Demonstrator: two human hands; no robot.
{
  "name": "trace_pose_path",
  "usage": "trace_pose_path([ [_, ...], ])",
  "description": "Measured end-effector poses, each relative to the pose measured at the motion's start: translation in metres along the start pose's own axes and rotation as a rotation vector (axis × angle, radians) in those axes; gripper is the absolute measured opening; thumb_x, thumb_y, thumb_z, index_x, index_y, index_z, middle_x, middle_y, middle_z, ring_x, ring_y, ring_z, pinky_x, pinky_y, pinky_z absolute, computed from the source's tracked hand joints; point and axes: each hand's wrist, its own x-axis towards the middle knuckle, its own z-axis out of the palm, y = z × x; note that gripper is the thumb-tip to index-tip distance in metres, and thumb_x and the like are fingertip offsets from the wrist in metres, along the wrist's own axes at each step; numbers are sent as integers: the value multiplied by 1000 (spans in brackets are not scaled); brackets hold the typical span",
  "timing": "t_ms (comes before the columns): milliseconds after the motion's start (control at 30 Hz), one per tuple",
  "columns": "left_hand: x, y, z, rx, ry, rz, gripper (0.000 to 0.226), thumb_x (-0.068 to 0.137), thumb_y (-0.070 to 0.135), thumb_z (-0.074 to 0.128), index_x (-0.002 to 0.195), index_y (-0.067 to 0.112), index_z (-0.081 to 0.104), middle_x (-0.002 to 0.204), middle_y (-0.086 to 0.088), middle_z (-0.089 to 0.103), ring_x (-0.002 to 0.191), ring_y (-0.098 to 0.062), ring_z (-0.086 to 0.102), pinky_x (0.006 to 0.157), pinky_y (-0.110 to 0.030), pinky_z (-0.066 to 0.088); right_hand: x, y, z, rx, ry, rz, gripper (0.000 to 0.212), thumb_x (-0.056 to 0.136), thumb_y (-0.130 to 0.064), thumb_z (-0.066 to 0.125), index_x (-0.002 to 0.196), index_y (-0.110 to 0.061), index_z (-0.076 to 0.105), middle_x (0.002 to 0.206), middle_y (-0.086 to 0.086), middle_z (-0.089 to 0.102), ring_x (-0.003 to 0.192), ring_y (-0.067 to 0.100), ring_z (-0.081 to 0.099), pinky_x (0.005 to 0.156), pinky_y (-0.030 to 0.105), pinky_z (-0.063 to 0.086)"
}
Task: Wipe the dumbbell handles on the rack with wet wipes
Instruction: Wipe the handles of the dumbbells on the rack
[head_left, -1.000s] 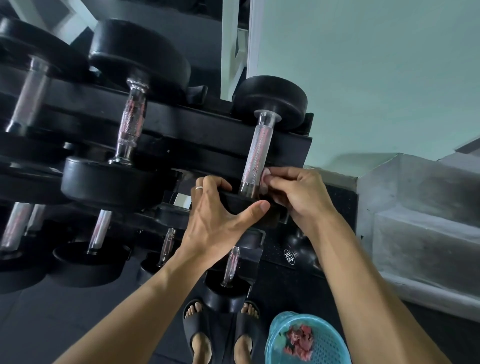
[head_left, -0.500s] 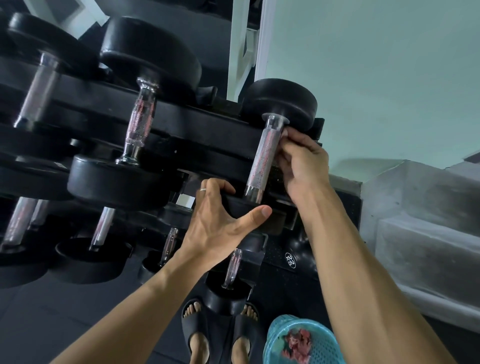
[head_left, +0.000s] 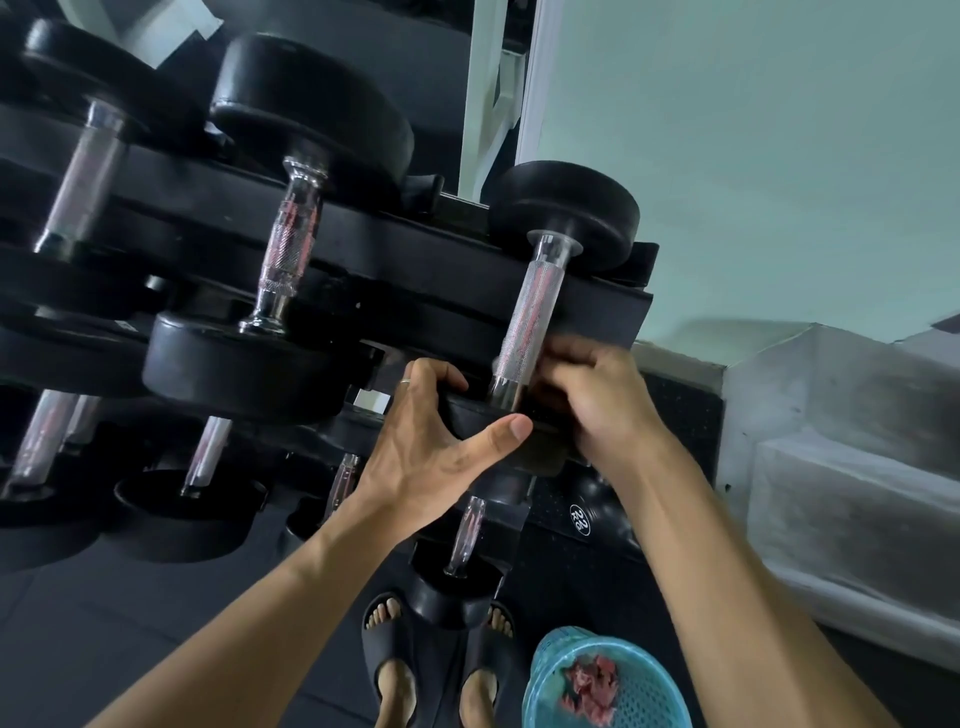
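Note:
A black dumbbell lies at the right end of the top shelf of the rack (head_left: 415, 270), its knurled chrome handle (head_left: 530, 312) streaked with red. My left hand (head_left: 441, 447) grips the dumbbell's near black head (head_left: 478, 415), thumb across its front. My right hand (head_left: 592, 395) is curled around the lower end of the handle; the wipe under its fingers is hidden. The far head (head_left: 566, 213) sits up against the rack's back rail.
More dumbbells (head_left: 291, 249) fill the shelf to the left and the lower tiers. A turquoise basket (head_left: 545, 691) holding reddish used wipes stands on the dark floor by my sandalled feet (head_left: 389, 670). A concrete step (head_left: 857, 441) lies to the right.
My right hand slid up the handle toward the far head, then came back down to its lower end. My left hand kept its grip on the near head.

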Motion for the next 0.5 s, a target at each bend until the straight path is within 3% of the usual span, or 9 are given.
trace_pose_path([
  [67, 0, 0, 0, -2, -1, -2, 79, 52, 84, 54, 105, 27, 45, 106, 8, 52, 97, -1, 49, 74, -12, 36, -11, 5, -7, -60, -43, 0, 25, 91, 5, 61, 89, -14, 77, 87, 8, 77, 81, 21, 73, 80, 35, 58],
  [133, 0, 0, 1, -4, -5, -2, 80, 52, 84, 54, 105, 26, 45, 107, 8, 52, 99, -2, 49, 75, -13, 36, -4, -2, -7, 26, 25, -50, 24, 89, 6, 64, 87, -15, 76, 82, 5, 76, 76, 16, 72, 74, 29, 57],
  [233, 0, -1, 1, -11, 0, -3, 80, 52, 84, 55, 106, 27, 44, 108, 7, 53, 100, -5, 50, 76, -14, 37, 11, -7, 0, 164, 119, -76, 25, 89, 5, 64, 96, -17, 75, 91, 2, 77, 87, 15, 74, 77, 27, 58],
  [400, 0, -2, 2, -23, 5, -18, 79, 50, 84, 57, 105, 28, 44, 109, 6, 54, 100, -2, 50, 75, -11, 37, -13, -2, -10, -54, -77, -13, 29, 89, 10, 59, 93, -13, 74, 85, 4, 77, 80, 17, 72, 72, 24, 55],
  [500, 0, -1, 2, -16, -2, -25, 80, 50, 83, 56, 106, 28, 43, 109, 7, 53, 99, -1, 49, 75, -10, 35, 9, -20, -3, 79, 17, -26, 35, 88, 17, 49, 96, -8, 73, 86, 8, 76, 84, 22, 73, 73, 28, 59],
])
